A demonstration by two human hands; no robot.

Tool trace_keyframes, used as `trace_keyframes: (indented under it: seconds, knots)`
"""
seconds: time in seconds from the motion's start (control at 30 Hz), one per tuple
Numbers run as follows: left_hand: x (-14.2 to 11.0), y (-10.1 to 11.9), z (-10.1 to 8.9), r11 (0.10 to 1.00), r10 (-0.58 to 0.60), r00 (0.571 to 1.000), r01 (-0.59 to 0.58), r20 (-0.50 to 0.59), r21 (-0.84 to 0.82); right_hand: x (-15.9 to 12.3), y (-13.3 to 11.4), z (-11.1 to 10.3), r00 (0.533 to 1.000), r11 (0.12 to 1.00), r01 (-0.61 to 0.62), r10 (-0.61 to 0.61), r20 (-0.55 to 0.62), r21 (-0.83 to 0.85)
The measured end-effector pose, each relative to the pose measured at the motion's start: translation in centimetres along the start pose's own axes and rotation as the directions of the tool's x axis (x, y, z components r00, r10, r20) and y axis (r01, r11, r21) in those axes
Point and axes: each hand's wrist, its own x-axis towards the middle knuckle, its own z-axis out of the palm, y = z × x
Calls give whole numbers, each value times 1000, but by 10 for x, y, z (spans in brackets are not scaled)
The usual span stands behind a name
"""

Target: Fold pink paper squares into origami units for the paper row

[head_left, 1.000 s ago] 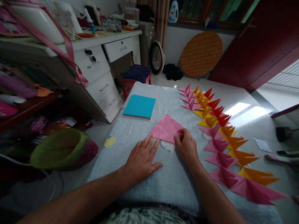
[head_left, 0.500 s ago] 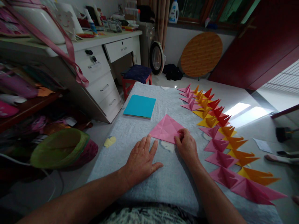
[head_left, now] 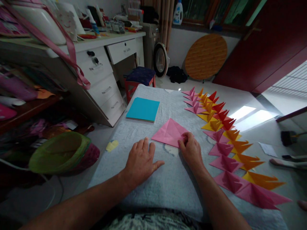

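Observation:
A pink sheet of origami paper point(head_left: 168, 131), folded into a triangle with crease lines, lies flat in the middle of the cloth-covered table point(head_left: 144, 198). My right hand point(head_left: 190, 148) pinches its right corner between thumb and fingers. Just left of the paper, my left hand point(head_left: 141, 159) rests palm down on the cloth with its thumb spread away; it is apart from the paper. Beyond the hands lies a stack of blue paper point(head_left: 143, 109). Along the table's right side stand rows of folded paper cranes, among them pink point(head_left: 225, 163), yellow-orange point(head_left: 248, 161) and red point(head_left: 227, 122) ones.
A yellow patch point(head_left: 112, 145) marks the cloth's left edge. To the left are a lined waste basket point(head_left: 83, 156) and a white desk point(head_left: 100, 80) with drawers. A stool point(head_left: 140, 76) stands past the table's far end, near an open washing-machine door point(head_left: 160, 60).
My left hand has slid slightly left and down, away from the paper's left corner. My right hand keeps its pinch on the right corner. The view has shifted a little.

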Motion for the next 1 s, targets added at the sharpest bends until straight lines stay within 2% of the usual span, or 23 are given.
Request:
trace_keyframes:
  seconds: [0.13,0.23,0.3,0.37,0.43,0.53,0.83,0.93,1.0]
  knots:
    - [6,-3,-11,994,48,997,-54,-61,-99,0,0,0,1000,1000,-4,4,11,3]
    - [11,-2,-3,961,211,972,-226,-105,-158,-1,-1,0,1000,1000,3,-3,2,10]
    - [14,-2,9,928,320,944,-330,-84,-175,-1,-1,1,1000,1000,4,-4,-6,27]
    - [16,-2,20,919,351,936,-349,-23,-184,-1,-1,1,1000,999,-1,2,-17,45]
    - [17,-2,27,928,328,944,-316,31,-195,-2,-2,0,999,998,-7,9,-32,59]
    - [16,-2,28,940,302,951,-285,67,-188,-2,-2,0,998,997,-23,27,-53,74]
    - [12,5,22,949,296,953,-286,64,-130,-2,2,1,997,998,-45,48,-65,55]
    - [12,6,21,950,297,953,-288,62,-124,-2,2,1,997,1000,0,-1,-74,-13]
    - [12,7,20,948,295,955,-287,43,-135,-4,0,-1,991,990,76,-88,-102,-119]
